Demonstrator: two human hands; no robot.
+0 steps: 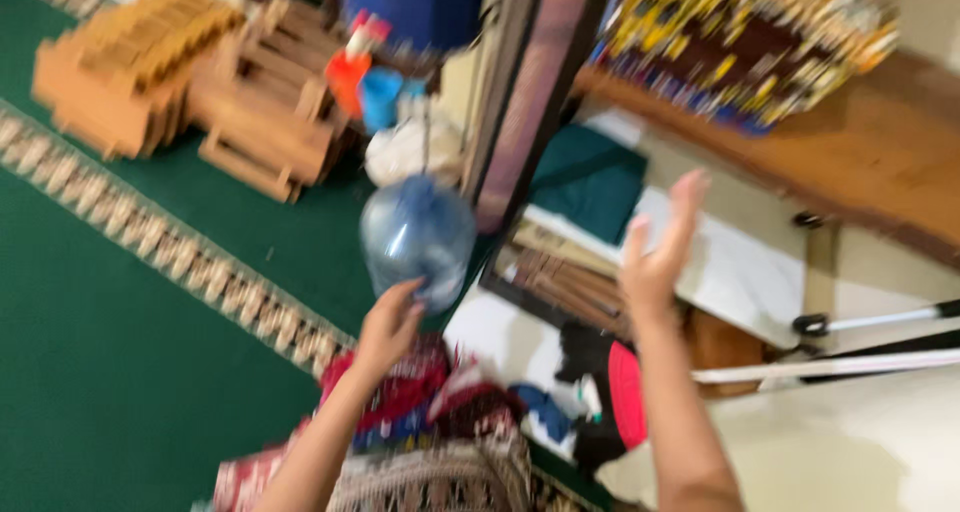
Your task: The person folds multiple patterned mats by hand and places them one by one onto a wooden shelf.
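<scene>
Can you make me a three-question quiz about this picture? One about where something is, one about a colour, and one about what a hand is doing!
1. Where is the clear water jug?
A. On the green carpet, by the left hand
B. On the wooden shelf
C. In the right hand

2. What colour is the carpet?
A. Red
B. Green
C. Yellow

3. What is the right hand doing?
A. Gripping a stick
B. Resting flat on the floor
C. Raised and open, holding nothing

Answers:
1. A, the jug stands on the carpet with the left hand's fingertips right at its lower side; the blur hides whether they touch.
2. B, the carpet is dark green with a pale patterned stripe across it.
3. C, the right hand is up in the air with fingers spread and nothing in it.
</scene>
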